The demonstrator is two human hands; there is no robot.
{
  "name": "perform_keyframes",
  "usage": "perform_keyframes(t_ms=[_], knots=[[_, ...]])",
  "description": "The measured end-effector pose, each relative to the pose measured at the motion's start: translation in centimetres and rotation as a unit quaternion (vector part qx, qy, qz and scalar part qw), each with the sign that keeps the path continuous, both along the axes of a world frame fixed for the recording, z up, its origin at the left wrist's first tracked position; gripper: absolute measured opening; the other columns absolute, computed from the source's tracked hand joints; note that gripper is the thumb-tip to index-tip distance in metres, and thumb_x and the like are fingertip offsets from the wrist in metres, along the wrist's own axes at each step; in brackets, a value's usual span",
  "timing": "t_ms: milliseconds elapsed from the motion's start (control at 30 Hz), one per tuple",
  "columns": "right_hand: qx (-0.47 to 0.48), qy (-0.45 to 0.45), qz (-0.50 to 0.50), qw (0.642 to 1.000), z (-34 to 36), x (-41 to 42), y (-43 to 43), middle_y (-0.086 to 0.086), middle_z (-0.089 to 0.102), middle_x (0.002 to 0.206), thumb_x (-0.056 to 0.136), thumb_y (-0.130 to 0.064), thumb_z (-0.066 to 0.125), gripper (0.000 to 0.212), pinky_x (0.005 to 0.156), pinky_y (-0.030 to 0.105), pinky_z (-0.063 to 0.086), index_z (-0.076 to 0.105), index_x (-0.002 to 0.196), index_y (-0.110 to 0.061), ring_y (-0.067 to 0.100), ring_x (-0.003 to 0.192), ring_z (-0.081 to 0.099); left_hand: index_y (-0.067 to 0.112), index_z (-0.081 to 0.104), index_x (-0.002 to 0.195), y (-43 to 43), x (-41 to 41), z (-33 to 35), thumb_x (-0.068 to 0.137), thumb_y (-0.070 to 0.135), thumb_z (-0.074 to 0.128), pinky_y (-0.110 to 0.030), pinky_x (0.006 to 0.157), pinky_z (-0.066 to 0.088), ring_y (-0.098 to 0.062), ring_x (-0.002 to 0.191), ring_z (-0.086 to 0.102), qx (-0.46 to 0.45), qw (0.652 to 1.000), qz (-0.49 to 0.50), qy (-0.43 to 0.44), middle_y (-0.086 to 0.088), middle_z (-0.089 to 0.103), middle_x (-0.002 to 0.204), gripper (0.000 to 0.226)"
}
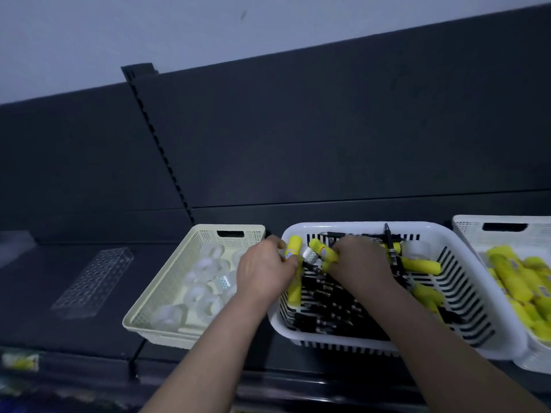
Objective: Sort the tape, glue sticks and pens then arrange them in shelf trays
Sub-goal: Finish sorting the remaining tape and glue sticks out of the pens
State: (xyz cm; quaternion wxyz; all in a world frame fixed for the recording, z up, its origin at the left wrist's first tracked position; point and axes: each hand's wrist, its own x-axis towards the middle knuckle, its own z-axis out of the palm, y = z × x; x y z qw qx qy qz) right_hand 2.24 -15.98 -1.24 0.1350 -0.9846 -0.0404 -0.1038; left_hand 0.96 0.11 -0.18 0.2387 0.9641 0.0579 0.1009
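Hands are gripping at centre frame over the white slotted plastic basket point(429, 225): the left hand point(264, 272) is clasping a yellow cylindrical glue stick point(293, 248) lying top-to-bottom, the right hand point(362, 263) a second yellow glue stick point(323, 251) pointing upper left.

Charcoal shelf point(89, 332) and back panel point(328, 129); pale grey-blue wall point(89, 31) above. The left tray point(161, 296) is cream, its walls dotted with tiny holes, and the tapes point(205, 265) in it are clear and milky. The basket point(465, 296) is white, its slots reading as black and white stripes, with black pens point(328, 311) inside. The glue stick point(293, 247) in my left fingers point(289, 262) is bright yellow with an orange and blue label. The second stick point(323, 250), at my right fingers point(343, 248), is the same yellow. The right tray point(477, 231) is off-white and dotted, filled with yellow sticks point(512, 278). A see-through rack point(92, 281) shows rows of round holes.
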Motion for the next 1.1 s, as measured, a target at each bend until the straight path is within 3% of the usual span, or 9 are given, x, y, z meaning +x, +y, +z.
perform_keyframes(t_ms=[67,233,333,500,633,800,933,1100], knots=[[0.018,-0.026,-0.004,0.999,1.0,-1.3,-1.7,0.001,0.058,0.067,0.076,-0.027,0.062,0.011,0.057,0.028,0.035,0.067,0.080,-0.018,0.023,0.070,0.055,0.025,0.061,0.112,-0.6,0.6,0.3,0.084,0.043,0.058,-0.030,0.075,0.044,-0.020,0.096,0.062,-0.033,0.999,-0.015,-0.018,0.007,0.069,0.090,0.033],[0.047,-0.111,-0.098,0.988,2.8,-5.1,-7.3,0.005,0.060,0.076,0.077,-0.027,0.061,0.014,0.059,0.030,0.028,0.069,0.087,-0.023,0.027,0.081,0.057,0.026,0.060,0.094,-6.7,1.4,1.3,0.086,0.043,0.056,-0.032,0.074,0.049,-0.019,0.087,0.062,-0.117,0.986,-0.119,-0.020,0.006,0.068,0.080,0.019],[0.016,-0.093,-0.159,0.983,2.2,-6.9,-12.0,0.007,0.061,0.081,0.079,-0.026,0.059,0.017,0.059,0.034,0.032,0.070,0.089,-0.019,0.030,0.083,0.058,0.026,0.063,0.100,-12.3,1.1,0.9,0.082,0.038,0.061,-0.033,0.081,0.049,-0.018,0.096,0.060,-0.103,0.978,-0.180,0.003,0.006,0.069,0.092,0.022],[-0.014,-0.045,-0.250,0.967,1.1,-9.6,-20.3,0.009,0.065,0.100,0.083,-0.029,0.056,0.026,0.076,0.035,0.044,0.070,0.103,-0.020,0.031,0.099,0.059,0.024,0.063,0.106,-21.2,0.2,0.5,0.084,0.040,0.060,-0.033,0.087,0.048,-0.023,0.103,0.060,-0.067,0.965,-0.251,0.025,-0.001,0.069,0.102,0.027],[-0.042,-0.014,-0.288,0.956,-0.1,-10.9,-27.2,0.005,0.063,0.097,0.085,-0.031,0.052,0.021,0.071,0.032,0.044,0.069,0.090,-0.021,0.028,0.097,0.059,0.025,0.061,0.112,-27.4,-0.1,0.0,0.083,0.037,0.059,-0.030,0.089,0.042,-0.020,0.111,0.055,-0.022,0.964,-0.264,0.034,0.002,0.065,0.112,0.031],[-0.013,0.019,-0.250,0.968,-1.8,-9.9,-31.1,0.006,0.060,0.096,0.090,-0.040,0.052,0.028,0.065,0.032,0.040,0.066,0.088,-0.016,0.030,0.095,0.059,0.017,0.059,0.112,-32.4,-0.3,-1.0,0.085,0.027,0.053,-0.032,0.080,0.045,-0.028,0.104,0.058,0.065,0.972,-0.227,0.008,-0.006,0.066,0.107,0.029],[0.003,0.011,-0.198,0.980,-1.1,-9.6,-31.9,-0.005,0.059,0.113,0.088,-0.043,0.056,0.029,0.082,0.031,0.046,0.065,0.113,-0.032,0.018,0.113,0.050,0.014,0.056,0.099,-33.8,0.5,-1.4,0.086,0.018,0.050,-0.030,0.066,0.039,-0.031,0.097,0.060,0.143,0.969,-0.203,0.003,-0.009,0.065,0.103,0.015],[0.005,-0.023,-0.123,0.992,0.3,-8.6,-31.4,-0.011,0.060,0.118,0.094,-0.043,0.048,0.030,0.084,0.030,0.043,0.060,0.121,-0.039,0.014,0.115,0.049,0.015,0.062,0.093,-34.1,0.8,-1.7,0.090,0.024,0.047,-0.030,0.066,0.040,-0.030,0.093,0.060,0.137,0.967,-0.216,-0.007,-0.007,0.066,0.097,0.018]])
